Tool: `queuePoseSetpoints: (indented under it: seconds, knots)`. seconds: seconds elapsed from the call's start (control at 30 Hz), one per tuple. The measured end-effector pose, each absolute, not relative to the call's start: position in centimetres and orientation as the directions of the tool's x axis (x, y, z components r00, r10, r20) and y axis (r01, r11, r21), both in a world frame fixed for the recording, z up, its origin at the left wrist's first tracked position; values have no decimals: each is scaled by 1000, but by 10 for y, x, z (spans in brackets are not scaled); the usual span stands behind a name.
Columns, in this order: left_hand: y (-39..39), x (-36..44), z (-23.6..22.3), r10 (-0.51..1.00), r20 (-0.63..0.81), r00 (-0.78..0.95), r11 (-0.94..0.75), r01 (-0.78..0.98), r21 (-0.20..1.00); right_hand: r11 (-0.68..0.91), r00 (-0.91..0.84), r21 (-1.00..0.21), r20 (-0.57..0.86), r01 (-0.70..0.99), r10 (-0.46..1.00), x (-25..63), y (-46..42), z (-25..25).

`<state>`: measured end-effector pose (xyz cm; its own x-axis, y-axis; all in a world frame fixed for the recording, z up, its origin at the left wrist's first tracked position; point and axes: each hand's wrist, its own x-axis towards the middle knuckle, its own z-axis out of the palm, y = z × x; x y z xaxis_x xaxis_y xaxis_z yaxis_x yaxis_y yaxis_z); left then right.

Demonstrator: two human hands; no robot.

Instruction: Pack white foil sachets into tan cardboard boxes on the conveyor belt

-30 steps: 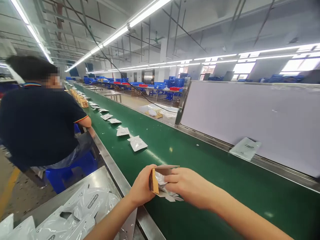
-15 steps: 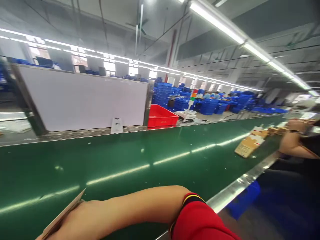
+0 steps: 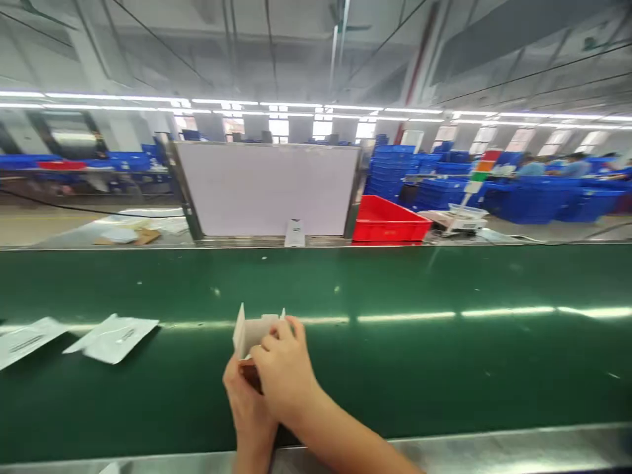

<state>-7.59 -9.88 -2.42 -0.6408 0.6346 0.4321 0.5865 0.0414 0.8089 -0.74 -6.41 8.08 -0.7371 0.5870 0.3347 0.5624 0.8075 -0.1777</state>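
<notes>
Above the green conveyor belt [image 3: 419, 368], a small cardboard box [image 3: 257, 331] stands upright with its top flaps raised and its pale inside showing. My left hand [image 3: 247, 401] is closed round the box's lower left side. Across the top reaches my right hand [image 3: 286, 372], its fingers bent and pressed at the opening by the flaps. Whether anything else is under those fingers is hidden. To the left on the belt lie two flat white packets, a nearer-centre packet [image 3: 116, 337] and an outer packet [image 3: 28, 340].
Behind the belt stand a white panel [image 3: 266, 187], a small white card [image 3: 295, 233], a red bin [image 3: 388, 220] and a white scale [image 3: 459, 219]. Stacked blue crates [image 3: 392, 172] fill the back right. A metal edge [image 3: 469, 451] runs along the near side.
The view has swung left, bringing the packets into sight and leaving the co-worker and cartons out of it. The box, seen edge-on before, is now upright at centre between both hands.
</notes>
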Motion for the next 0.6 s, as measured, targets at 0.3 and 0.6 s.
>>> queuePoseSetpoints:
  seconds: [0.3,0.6]
  knots:
    - [-140,-63,-53,755,336,-564,-62,448,892,867,-831,-59,259,496,493,77,-23,84]
    - [-143,-77,-44,852,212,-479,-24,368,929,821,-816,15,-97,571,569,52,-22,95]
